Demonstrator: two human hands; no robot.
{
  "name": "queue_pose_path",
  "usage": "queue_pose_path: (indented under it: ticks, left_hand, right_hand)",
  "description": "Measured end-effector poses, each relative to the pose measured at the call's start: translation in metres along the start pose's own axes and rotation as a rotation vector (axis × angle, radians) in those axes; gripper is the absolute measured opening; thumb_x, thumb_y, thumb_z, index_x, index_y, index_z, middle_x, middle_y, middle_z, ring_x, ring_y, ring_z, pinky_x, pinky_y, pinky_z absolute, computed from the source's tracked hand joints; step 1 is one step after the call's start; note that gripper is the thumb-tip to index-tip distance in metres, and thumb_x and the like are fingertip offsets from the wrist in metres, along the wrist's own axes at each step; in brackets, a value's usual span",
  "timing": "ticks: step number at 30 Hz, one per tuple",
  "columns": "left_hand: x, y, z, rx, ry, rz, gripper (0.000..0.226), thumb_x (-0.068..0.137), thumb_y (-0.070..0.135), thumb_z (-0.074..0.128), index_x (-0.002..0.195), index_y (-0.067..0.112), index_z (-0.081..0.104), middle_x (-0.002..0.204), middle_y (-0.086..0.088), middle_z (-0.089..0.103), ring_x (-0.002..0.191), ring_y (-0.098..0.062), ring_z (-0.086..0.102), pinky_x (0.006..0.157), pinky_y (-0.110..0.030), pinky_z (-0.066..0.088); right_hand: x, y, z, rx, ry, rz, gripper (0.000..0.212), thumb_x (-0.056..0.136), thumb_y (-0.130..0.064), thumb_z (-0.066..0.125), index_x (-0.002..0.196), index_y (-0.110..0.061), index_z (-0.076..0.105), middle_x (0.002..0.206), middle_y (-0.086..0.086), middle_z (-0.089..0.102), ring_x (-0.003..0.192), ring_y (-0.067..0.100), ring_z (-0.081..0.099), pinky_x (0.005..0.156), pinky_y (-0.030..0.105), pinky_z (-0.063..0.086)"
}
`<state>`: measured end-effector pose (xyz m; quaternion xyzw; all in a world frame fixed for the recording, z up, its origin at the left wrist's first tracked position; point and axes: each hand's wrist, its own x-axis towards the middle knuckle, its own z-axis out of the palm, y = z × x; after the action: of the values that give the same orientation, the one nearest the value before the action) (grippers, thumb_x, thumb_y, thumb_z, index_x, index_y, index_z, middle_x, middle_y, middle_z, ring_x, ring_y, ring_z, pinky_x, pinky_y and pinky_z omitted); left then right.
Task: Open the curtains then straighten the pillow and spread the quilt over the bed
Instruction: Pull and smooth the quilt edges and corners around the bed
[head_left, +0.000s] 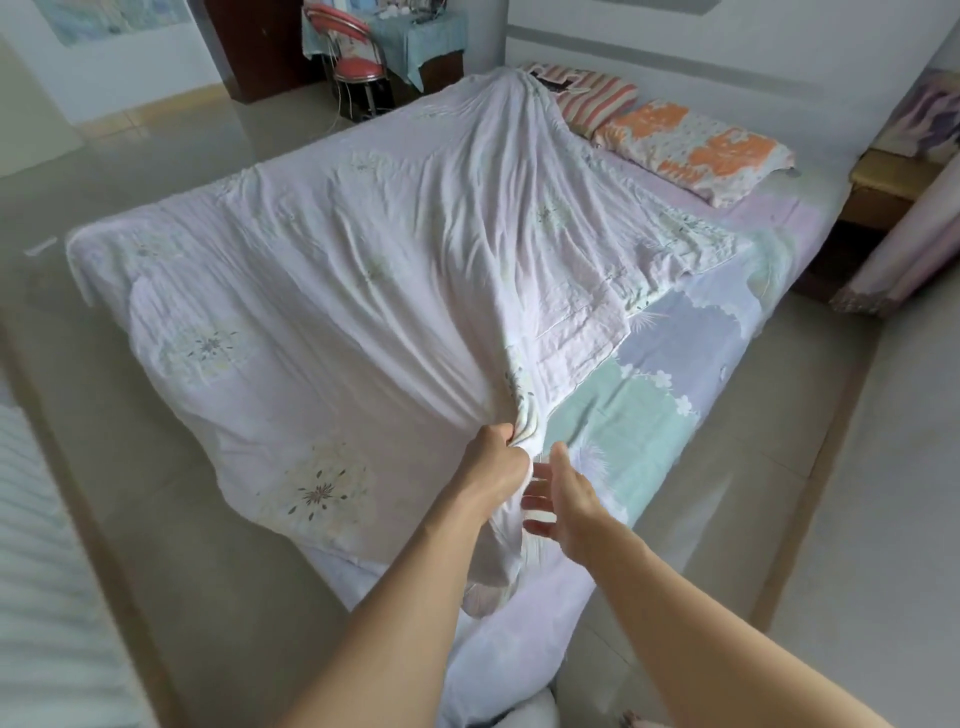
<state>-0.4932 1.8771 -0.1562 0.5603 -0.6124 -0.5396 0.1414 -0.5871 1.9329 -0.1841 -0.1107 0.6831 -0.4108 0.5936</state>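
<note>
Quilt (363, 291), pale pink with floral print, lies spread across most of the bed (675, 374), bunched into taut folds running toward its near corner. Left hand (493, 457) grips that gathered corner, fingers curled round the fabric. Right hand (558, 499) sits just beside it, fingers straight and apart, holding nothing. Bed sheet uncovered on the right side. Orange-patterned pillow (696, 145) and striped pillow (592, 98) lie at the head, the quilt's far end overlapping the striped one.
</note>
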Motion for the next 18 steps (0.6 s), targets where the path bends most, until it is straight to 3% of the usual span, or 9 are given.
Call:
queue_pose_path:
  ticks: [2,5,7,9,12,14,18]
  left_hand:
    - [0.006,0.001,0.007,-0.044,-0.011,-0.025,0.044,0.084,0.061,0.054,0.078,0.019,0.066,0.072,0.008,0.069,0.07,-0.014,0.066,0.067,-0.025,0.051]
    - [0.016,0.008,0.014,-0.066,-0.027,-0.024,0.054,0.08,0.069,0.053,0.08,0.018,0.071,0.074,0.009,0.072,0.071,-0.011,0.068,0.078,-0.029,0.057]
    - [0.018,0.016,0.016,-0.03,-0.02,-0.025,0.059,0.08,0.072,0.052,0.071,0.015,0.063,0.058,0.011,0.059,0.058,-0.012,0.055,0.063,-0.024,0.049]
    - [0.017,0.022,0.018,0.052,-0.047,-0.032,0.057,0.078,0.072,0.05,0.067,0.017,0.056,0.057,0.009,0.052,0.055,-0.016,0.048,0.055,-0.026,0.038]
    - [0.019,0.024,0.027,0.318,-0.138,-0.034,0.033,0.076,0.035,0.041,0.091,0.011,0.058,0.099,-0.012,0.068,0.09,-0.03,0.064,0.072,-0.034,0.048]
    - [0.019,0.024,0.033,0.46,-0.165,-0.036,0.033,0.081,0.019,0.039,0.106,0.008,0.056,0.111,-0.014,0.064,0.101,-0.032,0.061,0.079,-0.036,0.048]
    - [0.023,0.023,0.051,0.558,-0.257,-0.033,0.039,0.082,0.014,0.038,0.116,0.01,0.056,0.12,-0.012,0.062,0.108,-0.032,0.059,0.083,-0.034,0.046]
  right_hand:
    - [0.014,-0.015,-0.002,0.128,-0.055,0.07,0.053,0.101,-0.051,0.03,0.102,-0.01,0.063,0.085,0.008,0.064,0.078,0.023,0.058,0.069,0.036,0.049]
    - [0.035,-0.04,-0.007,0.33,-0.027,0.101,0.03,0.1,-0.035,0.046,0.099,-0.01,0.064,0.084,0.009,0.065,0.074,0.023,0.06,0.063,0.034,0.048]
    - [0.049,-0.059,-0.013,0.382,0.051,0.068,0.013,0.094,-0.018,0.053,0.098,-0.008,0.061,0.085,0.011,0.06,0.072,0.022,0.058,0.058,0.031,0.047]
    - [0.054,-0.076,-0.018,0.42,0.097,0.022,0.017,0.09,-0.011,0.052,0.107,-0.009,0.054,0.087,0.01,0.056,0.074,0.022,0.057,0.065,0.033,0.051]
    - [0.052,-0.094,-0.023,0.513,0.23,0.017,0.008,0.086,-0.01,0.064,0.091,-0.008,0.057,0.084,0.009,0.061,0.074,0.027,0.06,0.078,0.04,0.053]
    - [0.05,-0.097,-0.027,0.53,0.376,-0.041,0.012,0.081,-0.006,0.068,0.076,-0.011,0.058,0.079,0.006,0.061,0.074,0.024,0.058,0.071,0.033,0.051]
    - [0.046,-0.084,-0.041,0.524,0.545,-0.159,0.019,0.084,0.002,0.057,0.088,-0.015,0.064,0.068,-0.003,0.055,0.062,0.016,0.051,0.05,0.018,0.045]
